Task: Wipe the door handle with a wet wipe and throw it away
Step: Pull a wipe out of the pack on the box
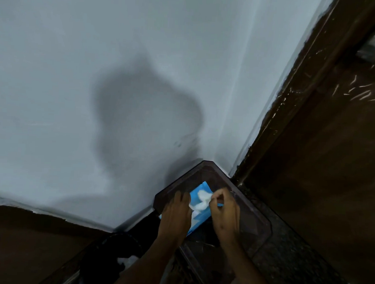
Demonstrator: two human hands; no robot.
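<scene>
A blue wet wipe pack (196,210) lies on a dark brown plastic stool (254,225) in the room corner. My left hand (175,215) presses flat on the pack's left side and holds it down. My right hand (224,212) pinches a white wet wipe (203,197) that sticks up from the pack's opening. A brown wooden door (326,150) stands at the right; its handle is not in view.
A pale blue wall (120,72) fills most of the view, with my shadow on it. A black round bin (111,262) with something white inside sits on the floor at the lower left, beside the stool.
</scene>
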